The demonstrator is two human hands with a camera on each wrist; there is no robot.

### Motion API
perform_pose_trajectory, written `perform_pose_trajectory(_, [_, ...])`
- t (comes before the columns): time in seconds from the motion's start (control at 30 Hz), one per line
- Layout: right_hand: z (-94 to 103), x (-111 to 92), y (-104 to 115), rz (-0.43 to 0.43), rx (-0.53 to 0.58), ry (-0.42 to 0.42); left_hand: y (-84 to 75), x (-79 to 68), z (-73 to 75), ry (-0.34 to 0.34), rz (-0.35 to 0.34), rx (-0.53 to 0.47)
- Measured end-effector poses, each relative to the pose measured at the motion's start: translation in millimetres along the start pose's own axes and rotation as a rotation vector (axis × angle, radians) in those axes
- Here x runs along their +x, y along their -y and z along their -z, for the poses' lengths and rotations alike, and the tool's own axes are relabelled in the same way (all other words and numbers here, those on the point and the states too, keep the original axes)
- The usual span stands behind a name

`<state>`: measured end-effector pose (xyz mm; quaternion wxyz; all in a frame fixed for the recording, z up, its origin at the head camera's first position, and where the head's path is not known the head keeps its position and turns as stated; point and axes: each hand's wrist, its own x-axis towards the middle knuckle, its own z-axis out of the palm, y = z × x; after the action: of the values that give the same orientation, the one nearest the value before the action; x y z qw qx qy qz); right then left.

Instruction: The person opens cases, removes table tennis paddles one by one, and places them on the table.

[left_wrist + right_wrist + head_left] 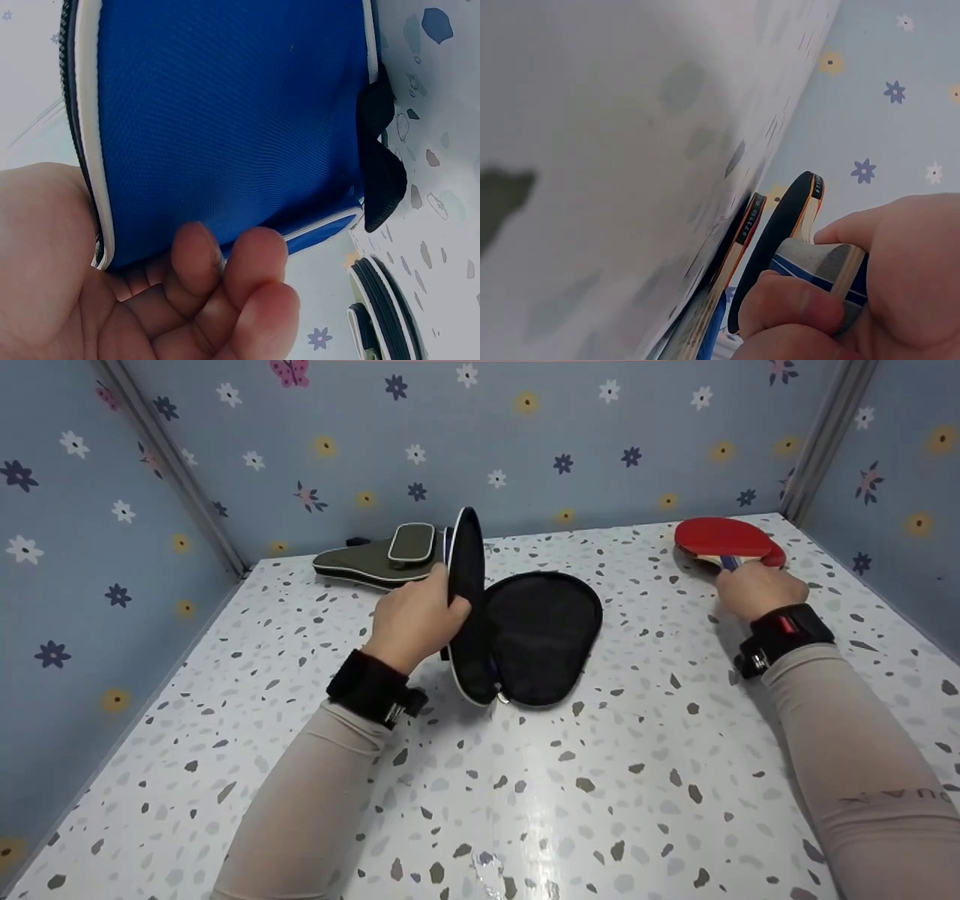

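Note:
A blue table tennis bat case (225, 112) with white piping lies unzipped on the table, its black lining (544, 637) showing. My left hand (416, 619) grips the raised lid (469, 607), thumb on the inner side and fingers against the blue outside, so it stands nearly upright. At the back right, my right hand (761, 587) holds a red-faced table tennis bat (720, 538) by its grey and blue handle (810, 266). That bat's other face looks black in the right wrist view. A second bat (739, 240) lies under it on the table.
An olive green bat case (360, 561) with a small front pocket (412, 544) lies behind my left hand. The white speckled table (525, 787) ends at blue flowered walls (525, 442) at the back and both sides. A black strap (382, 165) hangs off the blue case.

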<state>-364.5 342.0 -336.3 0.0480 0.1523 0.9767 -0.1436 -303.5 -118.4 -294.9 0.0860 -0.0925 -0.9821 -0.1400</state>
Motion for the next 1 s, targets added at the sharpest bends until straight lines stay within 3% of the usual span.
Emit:
perform_pose_trajectory(0.17, [3.8,6,-7,0.002,-0.008,0.019,0.9,-0.1,0.0,-0.017,0.0,0.016])
perform_pose_trajectory(0.4, [10.4,12,-20,0.094,-0.164,0.107,-2.3,2.8,1.3,-0.004,-0.003,0.01])
perform_pose_trajectory(0.63, [8.5,10,-25,0.075,-0.123,0.079,-3.7,3.3,1.0,-0.001,-0.003,0.013])
perform_pose_trajectory(0.8, [5.4,6,-21,-0.022,-0.039,0.053,-3.8,1.5,0.1,-0.01,-0.015,0.012])
perform_pose_trajectory(1.0, [4.5,0,-15,-0.015,-0.017,0.035,-2.0,-0.6,-0.6,-0.021,-0.015,0.009])
